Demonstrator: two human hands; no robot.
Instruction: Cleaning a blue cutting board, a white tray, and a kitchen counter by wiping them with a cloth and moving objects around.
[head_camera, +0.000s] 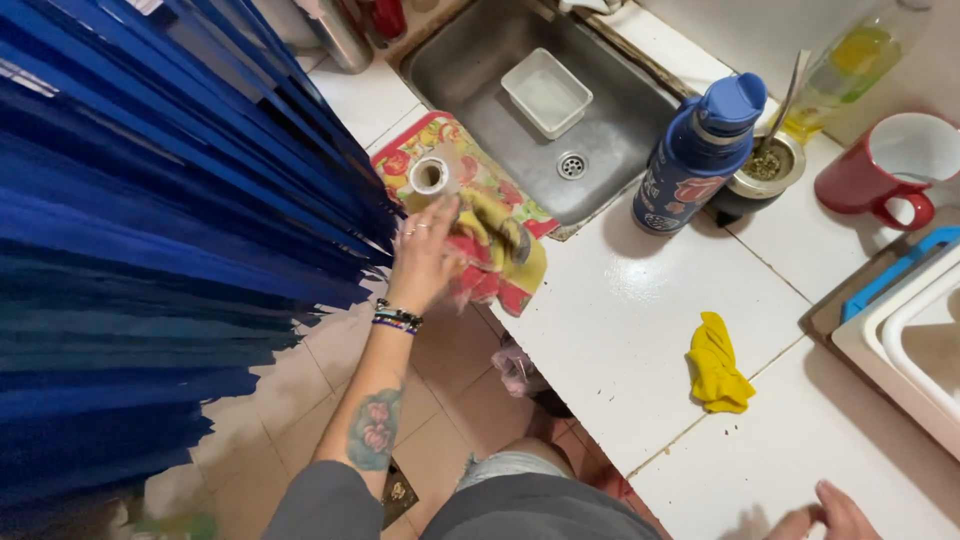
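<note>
My left hand (425, 258) reaches out to the counter's edge and grips a floral red-and-yellow cloth (490, 245) that hangs over the white tiled counter (610, 330) beside the sink. A small clear glass jar (432, 176) lies on that cloth just beyond my fingers. My right hand (822, 514) shows only partly at the bottom edge, resting on the counter with curled fingers and nothing visible in it. A crumpled yellow rag (716, 364) lies on the counter between the two hands.
A steel sink (480, 70) holds a white square tub (546, 92). A blue thermos (698, 152), a mate cup with a metal straw (768, 166), a red mug (888, 165) and a yellow-green bottle (845, 65) stand at right. A blue blur covers the left.
</note>
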